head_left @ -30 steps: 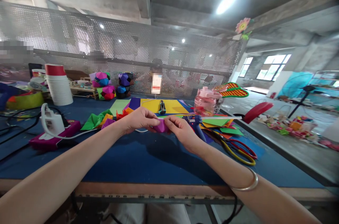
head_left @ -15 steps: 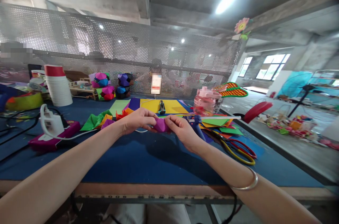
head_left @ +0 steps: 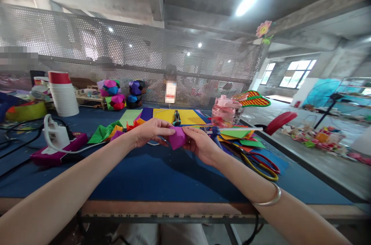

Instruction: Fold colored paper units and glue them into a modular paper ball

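I am turning the folded purple paper piece (head_left: 177,137) up between my left hand (head_left: 150,130) and right hand (head_left: 199,143), fingertips of both pinching its edges above the blue table (head_left: 145,171), so a broader flat face now shows than half a second ago.

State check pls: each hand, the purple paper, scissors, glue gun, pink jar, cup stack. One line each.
left hand: pinching the purple paper's left side
right hand: gripping the paper's right side
purple paper: folded, held above the table between both hands
scissors: lying flat on the table, untouched
glue gun: on the table behind the right hand, mostly hidden
pink jar: upright, lid on
cup stack: upright, stacked
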Motion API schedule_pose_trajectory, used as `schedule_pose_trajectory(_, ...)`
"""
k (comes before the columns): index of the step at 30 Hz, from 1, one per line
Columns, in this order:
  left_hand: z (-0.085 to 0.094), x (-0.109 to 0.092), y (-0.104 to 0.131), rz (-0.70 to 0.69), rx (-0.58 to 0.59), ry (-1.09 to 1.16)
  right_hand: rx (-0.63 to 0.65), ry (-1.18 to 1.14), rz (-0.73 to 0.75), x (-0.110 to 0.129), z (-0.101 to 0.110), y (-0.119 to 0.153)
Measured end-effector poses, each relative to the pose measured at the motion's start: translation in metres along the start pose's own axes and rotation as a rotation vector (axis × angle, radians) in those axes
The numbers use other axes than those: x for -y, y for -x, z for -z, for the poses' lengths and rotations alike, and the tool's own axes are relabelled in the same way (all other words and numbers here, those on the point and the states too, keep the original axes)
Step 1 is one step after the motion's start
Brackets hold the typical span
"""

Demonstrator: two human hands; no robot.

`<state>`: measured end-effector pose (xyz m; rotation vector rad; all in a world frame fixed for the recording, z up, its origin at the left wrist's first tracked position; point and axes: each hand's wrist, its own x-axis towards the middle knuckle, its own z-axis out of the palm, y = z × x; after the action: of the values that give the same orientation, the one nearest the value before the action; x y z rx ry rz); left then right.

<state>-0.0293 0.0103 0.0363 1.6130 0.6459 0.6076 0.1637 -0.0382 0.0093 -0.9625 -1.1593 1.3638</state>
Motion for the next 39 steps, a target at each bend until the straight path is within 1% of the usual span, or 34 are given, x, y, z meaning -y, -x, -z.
schedule_pose_trajectory(3, 0.001, 0.000, -0.002, 0.035, -0.037, 0.073, -0.019, -0.049, 0.000, 0.001, -0.001, 0.001)
schedule_pose_trajectory(8, 0.007, 0.003, -0.006, 0.085, -0.094, 0.251, -0.067, -0.044, 0.065, 0.001, 0.000, 0.002)
schedule_pose_trajectory(11, 0.009, 0.004, -0.007, 0.084, -0.105, 0.279, -0.070, -0.012, 0.081, 0.000, 0.000, 0.002)
schedule_pose_trajectory(15, 0.008, 0.003, -0.008, 0.102, -0.124, 0.277, -0.055, 0.044, 0.108, 0.000, -0.002, 0.004)
schedule_pose_trajectory(17, 0.006, 0.003, -0.008, 0.121, -0.146, 0.268, -0.018, 0.086, 0.121, 0.002, -0.003, 0.005)
schedule_pose_trajectory(19, 0.005, 0.003, -0.008, 0.142, -0.160, 0.253, 0.050, 0.137, 0.116, 0.003, -0.005, 0.008)
schedule_pose_trajectory(22, 0.005, 0.004, -0.008, 0.170, -0.136, 0.215, 0.144, 0.245, 0.124, 0.001, -0.005, 0.009)
schedule_pose_trajectory(24, 0.005, 0.005, -0.009, 0.173, -0.122, 0.193, 0.196, 0.346, 0.180, -0.002, -0.004, 0.009)
schedule_pose_trajectory(26, 0.005, 0.006, -0.008, 0.160, -0.121, 0.174, 0.243, 0.439, 0.273, -0.004, -0.002, 0.008)
schedule_pose_trajectory(29, 0.004, 0.006, -0.007, 0.145, -0.136, 0.139, 0.295, 0.516, 0.360, -0.005, -0.001, 0.008)
schedule_pose_trajectory(33, -0.002, 0.008, -0.006, 0.112, -0.134, 0.013, 0.351, 0.489, 0.340, -0.009, -0.001, 0.007)
schedule_pose_trajectory(35, -0.002, 0.009, -0.007, 0.071, -0.144, -0.110, 0.330, 0.469, 0.320, -0.010, -0.001, 0.006)
schedule_pose_trajectory(37, 0.002, 0.009, -0.009, -0.004, -0.215, -0.303, 0.269, 0.463, 0.274, -0.011, -0.001, 0.005)
schedule_pose_trajectory(38, 0.007, 0.008, -0.009, -0.058, -0.275, -0.425, 0.235, 0.460, 0.252, -0.011, -0.001, 0.005)
schedule_pose_trajectory(39, 0.014, 0.006, -0.009, -0.123, -0.362, -0.567, 0.204, 0.455, 0.238, -0.011, -0.001, 0.005)
